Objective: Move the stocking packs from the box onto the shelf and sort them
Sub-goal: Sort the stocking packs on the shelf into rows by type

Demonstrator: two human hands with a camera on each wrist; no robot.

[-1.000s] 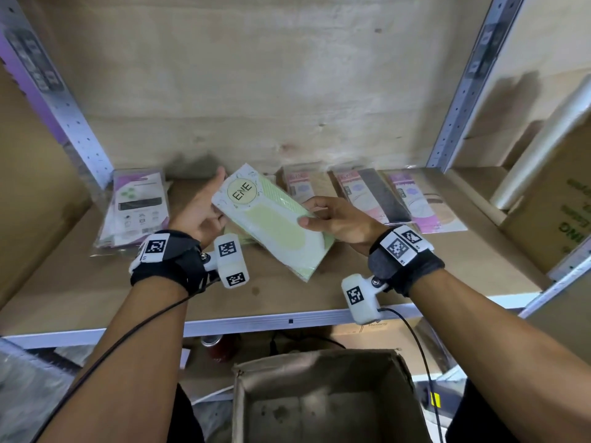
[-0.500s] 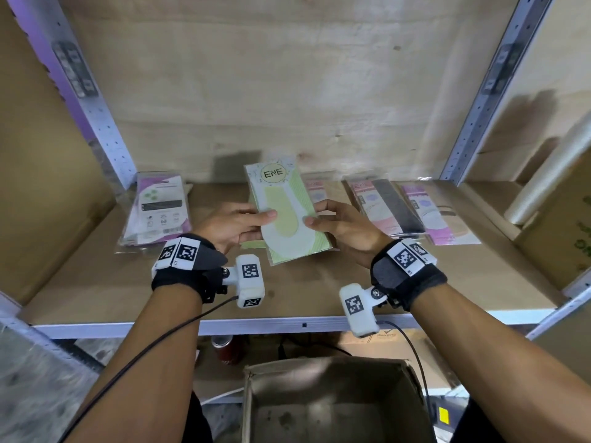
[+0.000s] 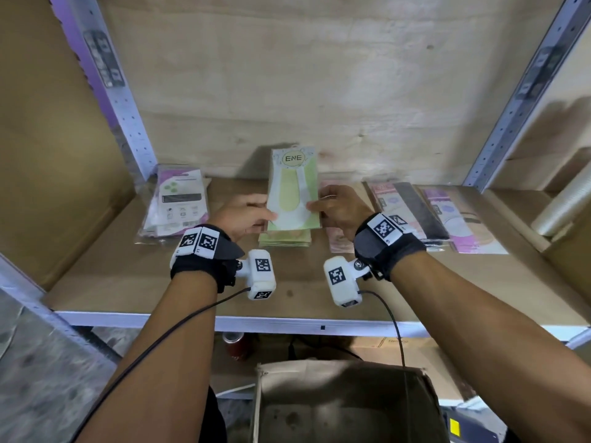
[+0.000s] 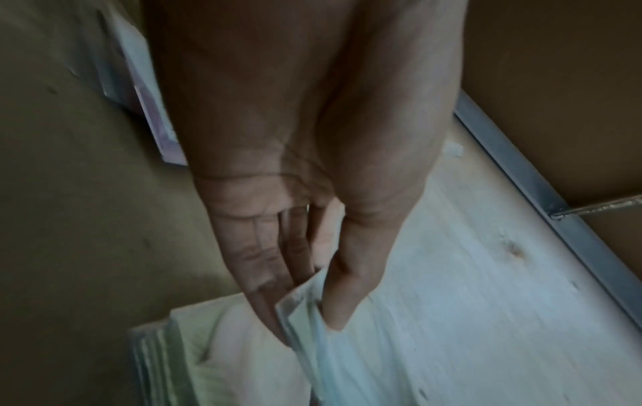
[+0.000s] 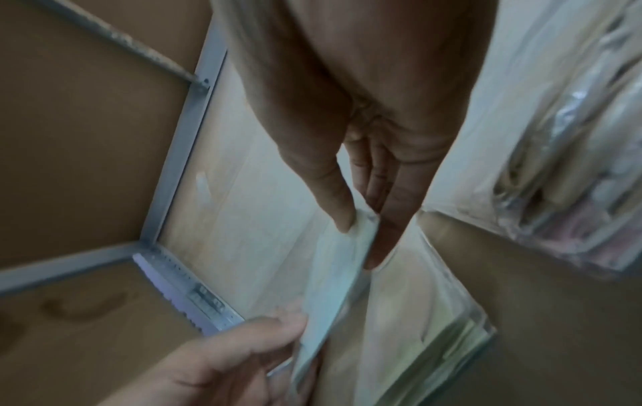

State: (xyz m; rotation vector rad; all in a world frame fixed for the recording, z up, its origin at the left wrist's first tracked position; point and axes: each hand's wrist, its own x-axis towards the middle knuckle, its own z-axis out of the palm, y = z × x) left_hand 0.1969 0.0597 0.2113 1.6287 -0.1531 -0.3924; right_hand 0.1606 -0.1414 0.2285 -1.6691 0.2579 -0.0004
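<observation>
Green pack [image 3: 292, 190] now upright over green stack [image 3: 284, 239], left hand [image 3: 246, 215], right hand [image 3: 339, 209] pinching its edges

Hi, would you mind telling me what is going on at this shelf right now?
A person is sorting stocking packs on the shelf. The left hand and right hand pinch the side edges of a green pack, tilted up over the green stack. Other piles lie to either side. The box below looks empty.

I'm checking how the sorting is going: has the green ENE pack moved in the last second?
Yes. The green ENE pack, pinched by both hands, turned from lying slantwise to square with the shelf's back wall and now sits over the green stack.
</observation>
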